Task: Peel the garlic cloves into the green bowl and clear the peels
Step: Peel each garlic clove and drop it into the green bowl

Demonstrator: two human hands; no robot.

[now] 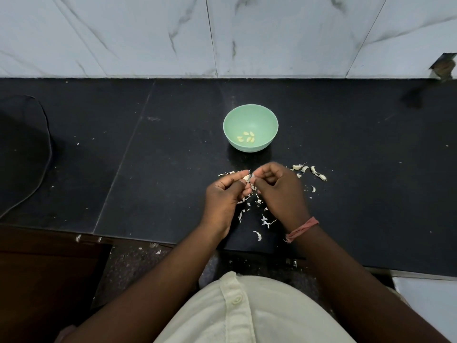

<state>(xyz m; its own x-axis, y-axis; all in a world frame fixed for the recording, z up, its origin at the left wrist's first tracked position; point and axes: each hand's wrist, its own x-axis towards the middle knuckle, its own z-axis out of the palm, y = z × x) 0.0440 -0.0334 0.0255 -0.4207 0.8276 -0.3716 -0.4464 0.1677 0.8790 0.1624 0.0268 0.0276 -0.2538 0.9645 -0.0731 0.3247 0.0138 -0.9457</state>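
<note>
A green bowl (259, 113) stands on the black counter and holds several peeled garlic cloves (247, 136). Just in front of it my left hand (223, 196) pinches a garlic clove (246, 178) between thumb and fingers. My right hand (280, 189) meets it from the right, its fingertips pinching the skin at the clove's tip. Unpeeled cloves (310, 170) lie on the counter to the right of my right hand. White peels (257, 211) are scattered below and between my hands.
The black counter (148, 157) runs to a marble-tiled wall (222, 33) at the back. A dark rounded object (22, 149) sits at the far left. Peel scraps lie along the counter's front edge (153, 245). A wooden cabinet (44, 280) is below left.
</note>
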